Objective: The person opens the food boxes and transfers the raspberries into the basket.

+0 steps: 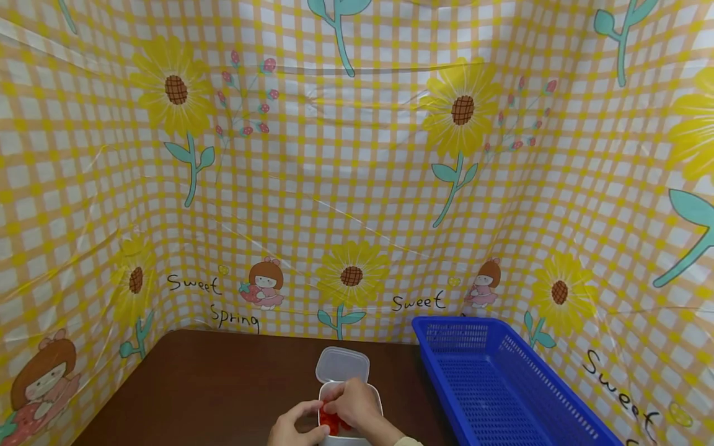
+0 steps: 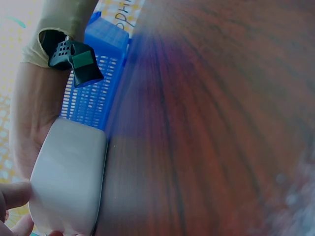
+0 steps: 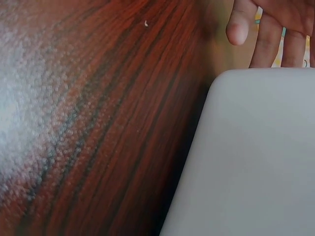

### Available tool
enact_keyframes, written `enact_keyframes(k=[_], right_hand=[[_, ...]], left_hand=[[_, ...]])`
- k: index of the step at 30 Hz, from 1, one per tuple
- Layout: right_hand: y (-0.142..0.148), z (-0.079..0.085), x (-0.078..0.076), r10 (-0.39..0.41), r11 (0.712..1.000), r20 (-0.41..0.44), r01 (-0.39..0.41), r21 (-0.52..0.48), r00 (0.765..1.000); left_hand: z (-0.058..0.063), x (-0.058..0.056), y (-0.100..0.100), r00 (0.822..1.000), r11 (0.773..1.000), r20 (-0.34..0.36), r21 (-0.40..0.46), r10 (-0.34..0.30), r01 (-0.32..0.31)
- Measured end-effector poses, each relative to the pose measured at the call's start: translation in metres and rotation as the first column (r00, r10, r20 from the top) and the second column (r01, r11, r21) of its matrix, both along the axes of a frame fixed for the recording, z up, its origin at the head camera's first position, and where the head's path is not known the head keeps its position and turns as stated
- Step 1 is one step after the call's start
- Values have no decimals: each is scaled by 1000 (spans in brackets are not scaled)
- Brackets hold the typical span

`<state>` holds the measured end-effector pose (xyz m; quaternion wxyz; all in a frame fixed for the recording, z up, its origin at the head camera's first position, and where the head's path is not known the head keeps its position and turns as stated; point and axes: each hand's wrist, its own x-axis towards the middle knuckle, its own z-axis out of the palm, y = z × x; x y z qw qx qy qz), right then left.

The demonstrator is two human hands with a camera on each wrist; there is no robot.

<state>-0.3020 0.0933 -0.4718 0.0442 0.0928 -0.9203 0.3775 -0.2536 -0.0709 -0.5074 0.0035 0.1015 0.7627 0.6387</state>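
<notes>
Nearest, at the bottom centre of the head view, the left hand (image 1: pixel 295 427) grips the left side of the white container (image 2: pixel 69 179), thumb and forefinger at the rim. The right hand (image 1: pixel 357 406) reaches into the container from the right, fingers bent downward; whether they grasp a piece cannot be told, as the fingertips are partly covered. Status, as judged from this position: the container is open and partly loaded with red pieces (image 1: pixel 330 422), and handling of these is in progress; the direction, filling or removal, cannot be determined. Closing the container is not done. Condition of the container: opaque, smooth-walled, rounded at the corners and upright, with no damage evident on the outer faces shown in the wrist views. The red pieces are bright and glossy; their exact form and count are obscured by the hands. Immediately beyond the container lies the translucent lid (image 1: pixel 341 365), folded back or set down at the rear rim; a hinge cannot be confirmed. The dark brown table (image 1: pixel 234 384) supports the assembly. At lower right stands a blue perforated basket (image 1: pixel 458 337), apart from the container. Farthest, a checked sunflower cloth (image 1: pixel 351 186) forms the backdrop.
</notes>
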Motion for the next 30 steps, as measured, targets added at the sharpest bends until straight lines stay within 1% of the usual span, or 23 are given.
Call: enact_keyframes(k=[3,7,10,14,20,22,30], right_hand=[[0,0,-1,24,999,-22,-24,27,999],[0,0,-2,43,998,-40,-41,37,998],[1,-1,-2,48,999,-32,-47,25,998],[1,-1,-1,49,999,-28,-49,20,998],[2,1,0,62,998,-29,-61,35,998],[2,2,-1,61,997,-25,-60,42,998],[1,0,-2,70,997,-10,-70,32,997]], left_hand=[[2,1,0,1000,1000,3,1,-1,1],[2,0,0,1000,1000,16,6,-1,1],[0,0,0,1000,1000,16,12,-15,15],[-2,-1,0,1000,1000,-3,16,-25,25],[-4,-3,2,1000,1000,15,21,-4,4],[-3,-3,2,1000,1000,9,15,0,0],[-1,-1,0,1000,1000,12,11,-4,4]])
